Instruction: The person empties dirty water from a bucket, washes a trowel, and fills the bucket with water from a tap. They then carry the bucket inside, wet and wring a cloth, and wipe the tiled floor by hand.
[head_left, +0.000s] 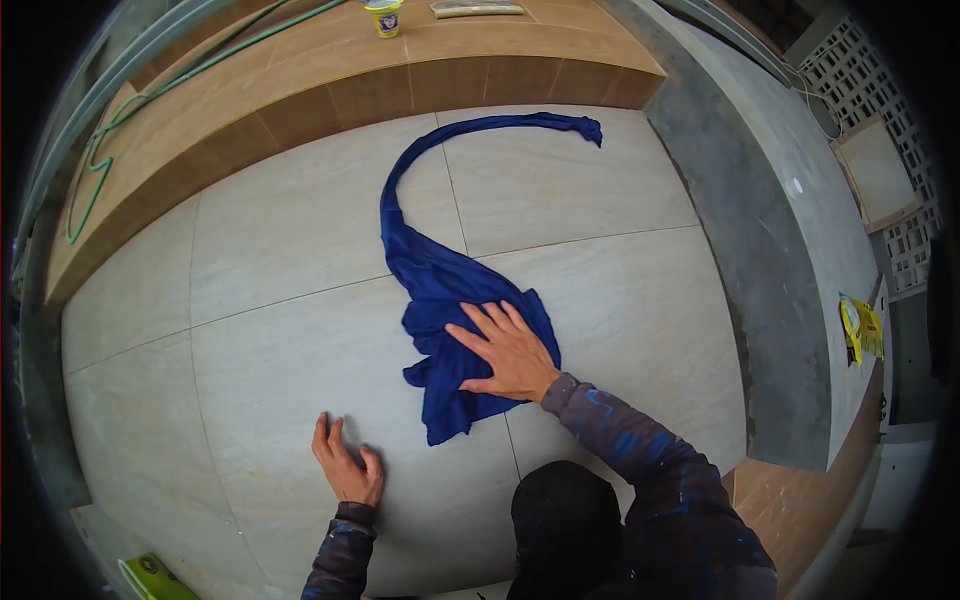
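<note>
A dark blue cloth [450, 270] lies on the pale tiled floor [290, 370]. Its near part is spread and rumpled, while a long twisted tail curves away and then to the right. My right hand [510, 352] rests on the spread part, palm down with fingers apart. To the left of the cloth, apart from it, is my left hand [347, 465], just over the floor or touching it; I cannot tell which. Its fingers are slightly bent and apart, with nothing in them.
A wood-coloured tiled step [440, 88] bounds the far side, bearing a yellow cup [385, 18] and a green hose [215, 58]. A grey ledge [740, 200] runs along the right, with a yellow packet [860, 328] on it. A green packet [155, 577] lies at lower left.
</note>
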